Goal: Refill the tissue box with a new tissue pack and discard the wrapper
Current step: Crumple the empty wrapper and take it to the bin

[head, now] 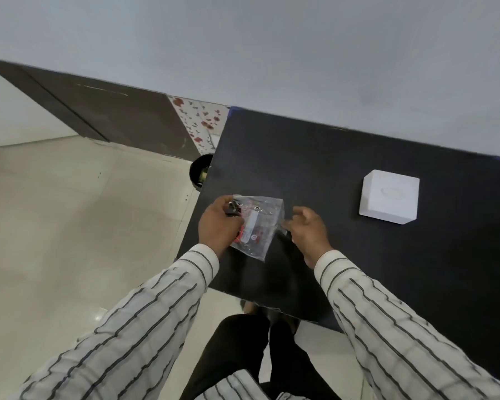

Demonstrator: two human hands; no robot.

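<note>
Step in hand: you appear to be dealing with the wrapper, which looks flat and emptied; whether the tissues are already inside the box cannot be seen
Left grip: your left hand is closed on the wrapper's left edge, fingers curled around the plastic
Right grip: your right hand has its fingertips at the wrapper's right corner, fingers loosely spread; it looks like a light pinch, though I cannot tell for sure that it holds
Wrapper: clear crinkled plastic with red and white print, stretched between your two grips, just above the tabletop
Tissue box: a white box with an oval slot on top, sitting on the tabletop well beyond your right grip, further to the right
Bin: a dark round bin on the floor, beyond your left grip, partly hidden by the tabletop's edge
Next move, as a judgement: gather the plastic into one grip, crumpling it so it does not spring open, then carry it left past the tabletop's edge and release it over the bin
</note>
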